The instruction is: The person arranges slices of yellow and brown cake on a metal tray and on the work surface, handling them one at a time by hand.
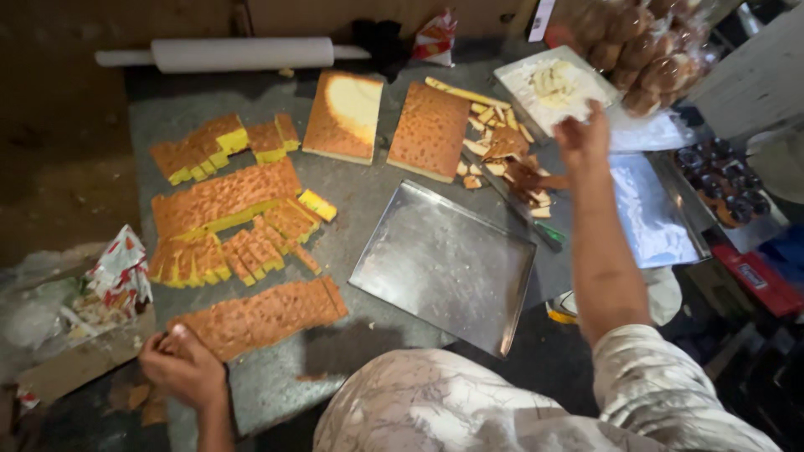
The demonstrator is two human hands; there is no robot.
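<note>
Left hand (182,367): closed fist resting knuckles-down on the dark grey surface (368,213), touching the near-left corner of the long brown-topped slab of sponge cake (261,315); we see nothing held in it.
Cut cake: rows of thin yellow-and-brown sponge strips (230,251) lie just beyond the slab; we judge the bracing hand should stay off them, since they look soft and crumbly.
Uncut cakes: two square brown sponge sheets (345,115) sit side by side farther back, near the white rolling pin (239,53).
Tray: flat rectangular shiny steel tray (444,264) lies bare in the middle, between the two hands.
Trimmings: pale crust offcuts (494,138) are heaped just left of the right hand.
Right hand (584,138): reaching out, fingers loosely curled; whether it grips anything we cannot tell. It hovers at the near edge of the white rectangular board with pale cream-coloured pieces (553,88).
Care: we would reach over the offcuts, not through them, keeping the forearm above the knife with the green handle (536,222).
</note>
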